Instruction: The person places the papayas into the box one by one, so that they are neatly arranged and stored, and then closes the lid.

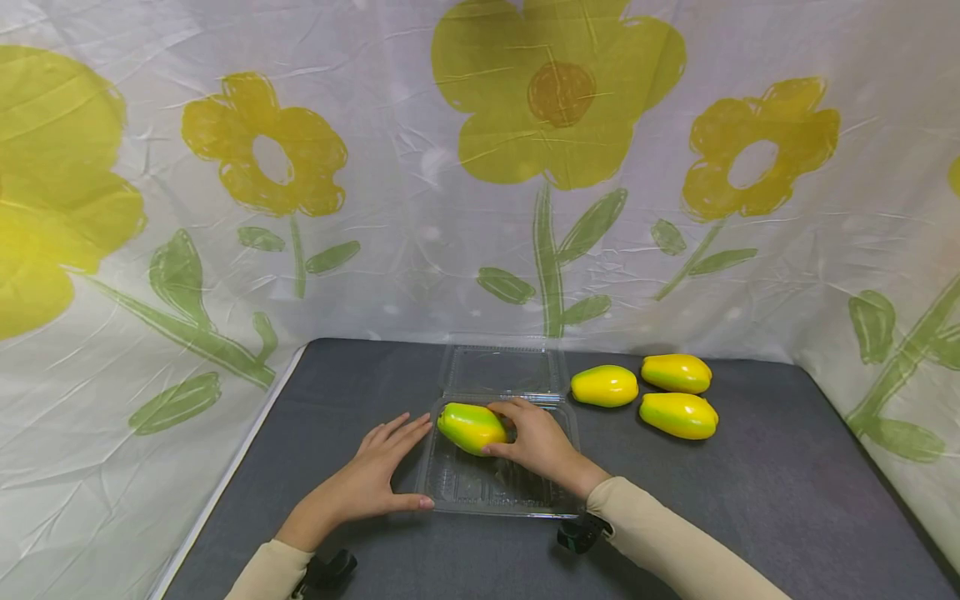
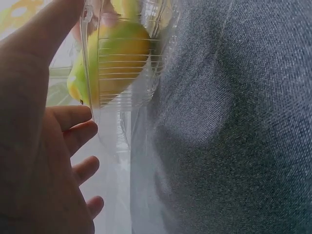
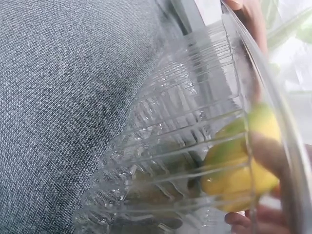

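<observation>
A clear plastic clamshell container (image 1: 517, 492) lies on the dark table with its lid (image 1: 504, 371) folded back. At its far left corner is a yellow-green papaya (image 1: 468, 427), which my right hand (image 1: 536, 442) grips by its right end between thumb and fingers. My left hand (image 1: 375, 479) stands at the container's left side with fingers extended, thumb and fingertips at the rim. In the left wrist view the papaya (image 2: 117, 63) shows through the ribbed wall. The right wrist view also shows the papaya (image 3: 243, 161) behind clear plastic, with fingers on it.
Three more papayas lie to the right of the container: one close to the lid (image 1: 604, 386), one at the back (image 1: 677, 373) and one in front (image 1: 679, 416). Behind the grey tabletop (image 1: 712, 517) hangs a white curtain (image 1: 397, 250) printed with yellow flowers.
</observation>
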The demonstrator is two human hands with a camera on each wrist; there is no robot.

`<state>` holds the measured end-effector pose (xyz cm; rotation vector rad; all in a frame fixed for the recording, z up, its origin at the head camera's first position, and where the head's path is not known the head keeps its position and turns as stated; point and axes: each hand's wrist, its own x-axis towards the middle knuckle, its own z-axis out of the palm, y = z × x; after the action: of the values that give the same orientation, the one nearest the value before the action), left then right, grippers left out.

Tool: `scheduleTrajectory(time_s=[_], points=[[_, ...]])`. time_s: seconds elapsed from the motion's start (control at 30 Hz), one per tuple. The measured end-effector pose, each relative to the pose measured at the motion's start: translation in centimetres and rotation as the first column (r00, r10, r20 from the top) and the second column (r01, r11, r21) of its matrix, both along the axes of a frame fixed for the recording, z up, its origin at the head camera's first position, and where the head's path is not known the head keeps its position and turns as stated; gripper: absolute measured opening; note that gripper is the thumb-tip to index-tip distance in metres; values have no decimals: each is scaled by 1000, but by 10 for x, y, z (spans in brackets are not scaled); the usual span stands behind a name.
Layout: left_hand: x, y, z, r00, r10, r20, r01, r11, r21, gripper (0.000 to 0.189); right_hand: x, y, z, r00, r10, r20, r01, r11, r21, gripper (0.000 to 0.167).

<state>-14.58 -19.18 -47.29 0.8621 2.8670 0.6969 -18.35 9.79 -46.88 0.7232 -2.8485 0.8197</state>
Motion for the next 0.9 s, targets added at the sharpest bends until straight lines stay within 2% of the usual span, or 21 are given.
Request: scheduleTrajectory(time_s=[0.23,0.63,0.9], points=[[2,0,-1,999,-8,-34,9,999,44,100,-1,1,0,1000,-1,-23,1,1000,0,63],[2,0,-1,999,-23,-33,26,995,95,91,0,2,2,1000,-1,-16,1,1000,-14,64],[3,0,1,999,-30,-33,33,996,85,91,3,9,15,1000,-21,6,21,1000,4,66]])
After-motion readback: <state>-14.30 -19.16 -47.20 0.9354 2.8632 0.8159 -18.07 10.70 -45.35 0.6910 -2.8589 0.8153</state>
